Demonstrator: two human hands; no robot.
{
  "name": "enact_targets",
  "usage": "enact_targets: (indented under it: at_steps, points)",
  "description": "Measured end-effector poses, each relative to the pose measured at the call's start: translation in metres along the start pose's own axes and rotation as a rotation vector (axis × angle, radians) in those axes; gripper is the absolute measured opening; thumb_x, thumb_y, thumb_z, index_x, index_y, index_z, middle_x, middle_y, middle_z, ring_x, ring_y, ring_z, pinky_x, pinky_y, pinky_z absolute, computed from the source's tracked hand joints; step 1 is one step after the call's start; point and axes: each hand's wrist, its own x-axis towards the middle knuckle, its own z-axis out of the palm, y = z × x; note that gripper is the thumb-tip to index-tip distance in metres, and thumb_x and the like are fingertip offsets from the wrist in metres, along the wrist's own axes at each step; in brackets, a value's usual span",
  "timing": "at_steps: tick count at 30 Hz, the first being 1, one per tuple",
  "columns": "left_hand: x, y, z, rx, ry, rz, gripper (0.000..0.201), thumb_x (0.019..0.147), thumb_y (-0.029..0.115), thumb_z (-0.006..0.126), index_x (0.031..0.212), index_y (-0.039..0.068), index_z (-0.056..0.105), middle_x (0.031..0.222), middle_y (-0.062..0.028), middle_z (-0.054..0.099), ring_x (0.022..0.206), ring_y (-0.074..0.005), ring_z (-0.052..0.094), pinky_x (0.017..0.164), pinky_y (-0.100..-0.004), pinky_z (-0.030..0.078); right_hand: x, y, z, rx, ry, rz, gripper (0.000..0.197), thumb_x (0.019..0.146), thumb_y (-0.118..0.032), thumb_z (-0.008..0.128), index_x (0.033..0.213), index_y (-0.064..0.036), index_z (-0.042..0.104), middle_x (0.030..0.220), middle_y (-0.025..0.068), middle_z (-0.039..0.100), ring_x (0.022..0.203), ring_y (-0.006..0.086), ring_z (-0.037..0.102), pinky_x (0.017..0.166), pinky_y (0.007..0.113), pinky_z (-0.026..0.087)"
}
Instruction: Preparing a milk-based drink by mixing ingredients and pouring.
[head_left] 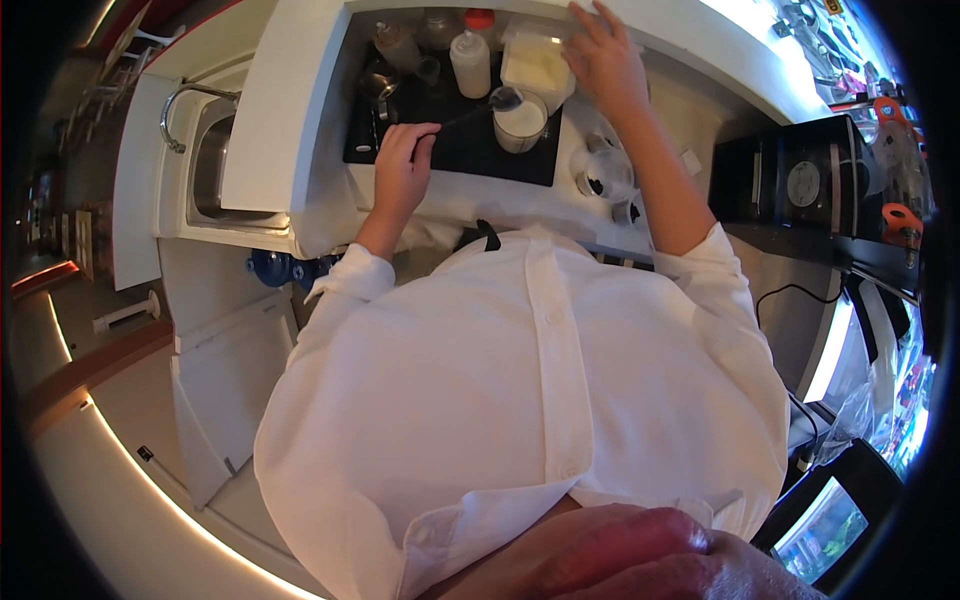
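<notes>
My left hand (404, 160) is closed round the thin dark handle of a black spoon (507, 98). The spoon's rounded head sits over the rim of a clear cup (520, 130) with white contents, on a black mat (460, 150). My right hand (606, 62) is raised at the counter's far side with fingers apart, holding nothing that I can see. Beside it stands a clear plastic tub (536, 62) of pale yellow-white stuff. A white squeeze bottle (470, 64) stands left of the tub, behind the cup.
A metal jug (380, 84) and a brownish squeeze bottle (396, 46) stand at the mat's left. Clear glass jars (604, 172) are right of the mat. A steel sink (212, 165) lies far left, and a black machine (795, 180) stands at right.
</notes>
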Motion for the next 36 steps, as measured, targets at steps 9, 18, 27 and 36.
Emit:
enact_targets:
  at_steps: [9,18,27,36]
  points:
    - [-0.029,-0.031,0.017,-0.504,0.208,-0.447,0.018,0.112,0.013,0.069,0.127,0.005,0.075,0.100,-0.0017,0.076,0.083,-0.0081,0.064,0.075,-0.0243,0.052,-0.028,-0.012,-0.004,0.094,-0.610,-0.016,0.034,0.099,-0.005,0.064,0.125,-0.0172,0.083,0.136,0.0050,0.073,0.125,0.0302,0.072,0.101,0.044,0.062]
    - [-0.054,-0.013,0.016,-0.892,0.249,-0.842,0.022,0.115,0.014,0.062,0.135,0.008,0.070,0.089,0.0037,0.065,0.068,-0.0029,0.048,0.059,-0.0212,0.038,-0.007,-0.026,-0.003,-0.110,-0.854,-0.001,0.041,0.106,-0.008,0.057,0.135,-0.0217,0.081,0.127,0.0087,0.074,0.116,0.0340,0.076,0.099,0.047,0.061]
    - [-0.070,-0.055,-0.007,-0.502,0.530,-0.683,0.036,0.112,0.004,0.056,0.148,0.002,0.058,0.096,0.0014,0.060,0.079,-0.0069,0.055,0.071,-0.0248,0.047,-0.004,-0.024,-0.013,-0.013,-0.823,0.017,0.054,0.097,0.004,0.056,0.137,-0.0207,0.081,0.132,0.0094,0.074,0.118,0.0368,0.075,0.102,0.049,0.061]
    - [-0.029,-0.095,0.012,0.197,0.287,-0.664,0.053,0.102,-0.007,0.056,0.154,-0.001,0.054,0.134,-0.0259,0.069,0.121,-0.0355,0.072,0.104,-0.0443,0.057,0.005,-0.029,-0.010,0.010,-0.844,0.150,0.054,0.093,0.008,0.055,0.129,-0.0199,0.085,0.129,0.0114,0.077,0.119,0.0377,0.075,0.103,0.051,0.059]
